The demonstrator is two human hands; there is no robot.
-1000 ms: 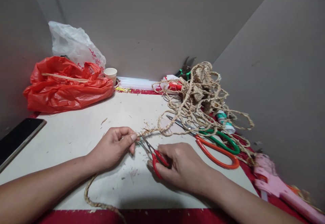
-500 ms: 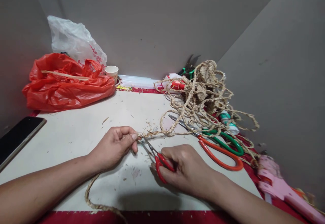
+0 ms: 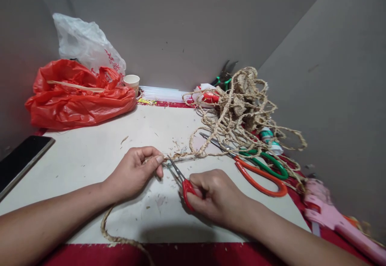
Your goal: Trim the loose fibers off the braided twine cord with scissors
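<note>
My left hand (image 3: 137, 171) pinches a braided straw rope near the middle of the white board. The rope (image 3: 106, 228) comes out below my left wrist and curves over the front edge; on the right it runs toward a tangled pile of the same rope (image 3: 241, 109). My right hand (image 3: 211, 189) is closed round the red handles of small scissors (image 3: 179, 173). Their blades look closed or nearly so, with the tips at the rope beside my left fingertips. Larger scissors with orange and green handles (image 3: 259, 179) lie right of my right hand, partly under rope.
A red plastic bag (image 3: 81, 101), a clear bag (image 3: 87, 45) and a paper cup (image 3: 132, 82) stand at the back left. A phone (image 3: 22, 161) lies at the left edge, a pink glue gun (image 3: 328, 209) at the right. Grey walls enclose the white board (image 3: 99, 157).
The small scissors' handles and blades have closed together in my right hand. My left hand keeps its pinch on the rope. The whole view has shifted slightly.
</note>
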